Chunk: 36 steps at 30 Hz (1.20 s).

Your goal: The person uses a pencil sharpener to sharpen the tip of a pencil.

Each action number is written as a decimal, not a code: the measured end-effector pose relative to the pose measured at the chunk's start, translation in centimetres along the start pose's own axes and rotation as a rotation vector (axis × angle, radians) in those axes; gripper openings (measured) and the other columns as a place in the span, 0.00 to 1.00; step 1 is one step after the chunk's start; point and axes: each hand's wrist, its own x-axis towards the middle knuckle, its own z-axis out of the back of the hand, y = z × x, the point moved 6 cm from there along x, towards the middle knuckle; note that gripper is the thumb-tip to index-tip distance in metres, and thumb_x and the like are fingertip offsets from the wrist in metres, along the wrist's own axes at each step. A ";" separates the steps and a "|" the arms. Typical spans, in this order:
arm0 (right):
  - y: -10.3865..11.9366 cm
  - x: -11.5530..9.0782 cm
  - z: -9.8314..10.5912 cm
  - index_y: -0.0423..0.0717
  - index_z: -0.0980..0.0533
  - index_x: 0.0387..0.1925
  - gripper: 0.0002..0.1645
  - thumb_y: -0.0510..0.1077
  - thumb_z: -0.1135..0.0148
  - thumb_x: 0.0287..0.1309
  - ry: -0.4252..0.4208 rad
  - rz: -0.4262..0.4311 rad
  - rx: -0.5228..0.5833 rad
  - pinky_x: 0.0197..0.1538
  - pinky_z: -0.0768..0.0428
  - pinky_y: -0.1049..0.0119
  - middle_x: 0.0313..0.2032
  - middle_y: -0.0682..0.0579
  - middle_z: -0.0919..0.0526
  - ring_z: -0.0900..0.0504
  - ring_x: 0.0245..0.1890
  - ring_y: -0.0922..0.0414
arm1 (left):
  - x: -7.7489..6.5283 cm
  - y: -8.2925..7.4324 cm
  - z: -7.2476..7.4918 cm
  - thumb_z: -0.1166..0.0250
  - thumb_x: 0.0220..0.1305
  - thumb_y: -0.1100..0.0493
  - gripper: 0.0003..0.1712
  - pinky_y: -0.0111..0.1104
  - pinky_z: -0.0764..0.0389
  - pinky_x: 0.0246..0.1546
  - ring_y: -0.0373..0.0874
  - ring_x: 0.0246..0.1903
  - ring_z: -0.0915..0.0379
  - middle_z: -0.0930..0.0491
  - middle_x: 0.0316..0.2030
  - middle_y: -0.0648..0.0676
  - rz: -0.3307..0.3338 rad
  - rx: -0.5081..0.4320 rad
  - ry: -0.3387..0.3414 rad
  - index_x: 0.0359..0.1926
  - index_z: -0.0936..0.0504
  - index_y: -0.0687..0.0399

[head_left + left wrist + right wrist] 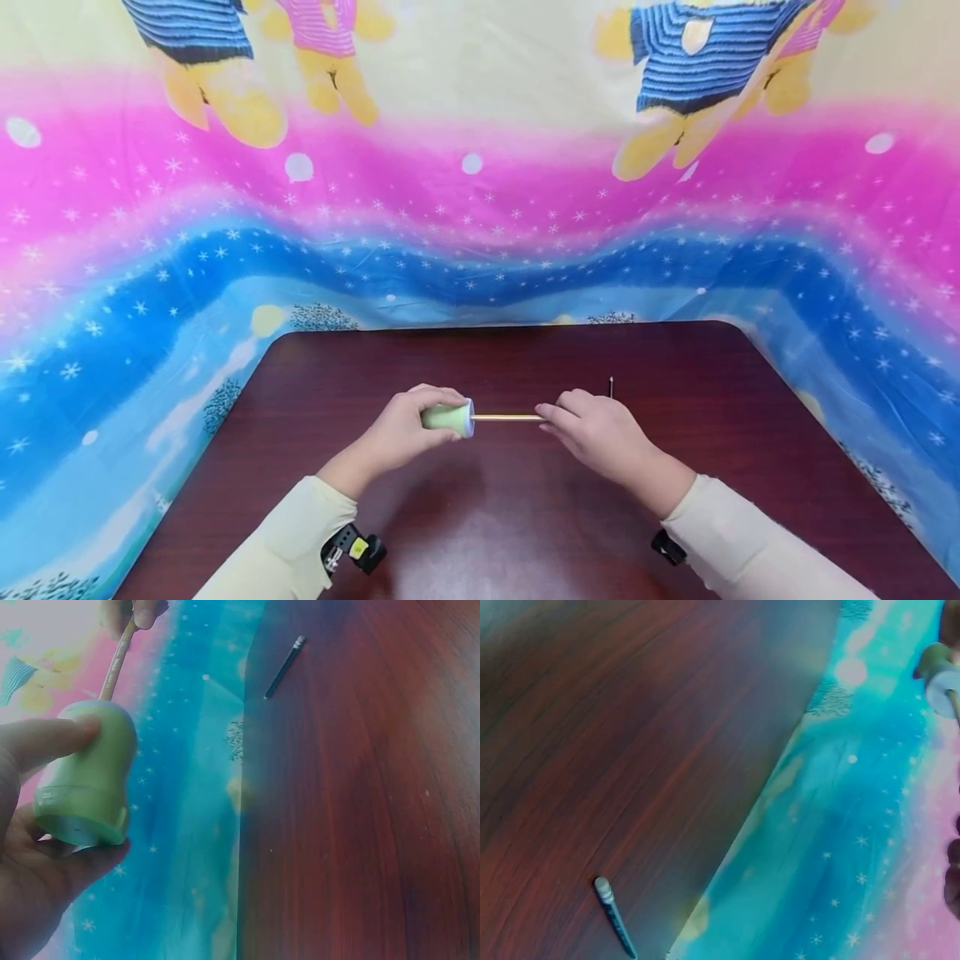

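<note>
My left hand grips a light green pencil sharpener, thumb on one side and fingers on the other. Its pale end faces right, and a yellowish pencil runs straight into it. With its fingertips, my right hand pinches the pencil's other end. In the left wrist view the green body shows its wider base toward the camera, with the pencil rising from the far end. The right wrist view catches the sharpener's pale face at its edge.
A dark pencil with an eraser end lies on the brown-red table, beyond my right hand. A printed cloth in pink and blue hangs behind and beside the table. Dark wrist camera mounts sit at both cuffs.
</note>
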 end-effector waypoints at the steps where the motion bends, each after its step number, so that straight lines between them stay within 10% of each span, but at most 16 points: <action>1: 0.1 0.0 0.0 0.47 0.17 0.38 0.20 0.51 0.52 0.72 -0.029 0.029 -0.018 0.19 0.28 0.68 0.24 0.55 0.26 0.29 0.19 0.59 | 0.0 0.1 -0.1 0.25 0.50 0.65 0.22 0.33 0.21 0.41 0.47 0.44 0.25 0.18 0.49 0.54 0.026 -0.009 0.016 0.48 0.16 0.54; 7: 0.7 0.1 0.0 0.46 0.19 0.33 0.19 0.47 0.54 0.73 -0.124 0.062 -0.032 0.15 0.35 0.70 0.20 0.56 0.31 0.35 0.17 0.58 | 0.0 0.3 -0.1 0.26 0.51 0.64 0.22 0.32 0.22 0.40 0.47 0.44 0.26 0.20 0.49 0.57 0.066 -0.033 0.049 0.50 0.16 0.55; 12: 0.6 0.0 -0.5 0.46 0.19 0.31 0.17 0.47 0.49 0.70 -0.029 -0.067 0.096 0.20 0.27 0.68 0.20 0.57 0.25 0.28 0.18 0.61 | 0.0 -0.2 -0.1 0.26 0.50 0.66 0.22 0.32 0.20 0.44 0.49 0.49 0.25 0.19 0.49 0.55 -0.020 -0.001 0.019 0.49 0.16 0.58; 20: -0.9 -0.3 -2.0 0.40 0.16 0.38 0.08 0.39 0.38 0.61 0.399 -0.529 0.535 0.41 0.18 0.60 0.34 0.51 0.13 0.15 0.38 0.55 | -0.2 -1.3 -0.3 0.25 0.47 0.69 0.23 0.32 0.18 0.42 0.51 0.51 0.27 0.18 0.50 0.56 -0.148 0.100 -0.027 0.48 0.15 0.60; 28: -1.9 -1.7 -3.3 0.28 0.21 0.37 0.15 0.39 0.46 0.66 0.609 -1.008 1.148 0.18 0.44 0.71 0.14 0.56 0.38 0.44 0.14 0.62 | -0.6 -2.1 -0.4 0.23 0.42 0.71 0.23 0.33 0.17 0.41 0.51 0.50 0.27 0.17 0.48 0.57 -0.358 0.193 -0.110 0.44 0.13 0.59; 36: -2.3 -0.8 -2.4 0.43 0.21 0.53 0.22 0.52 0.42 0.66 0.562 -0.746 0.699 0.41 0.20 0.59 0.36 0.51 0.15 0.17 0.35 0.53 | -0.3 -1.1 0.0 0.24 0.46 0.69 0.23 0.35 0.18 0.44 0.50 0.52 0.27 0.18 0.49 0.55 -0.202 0.156 -0.084 0.48 0.15 0.58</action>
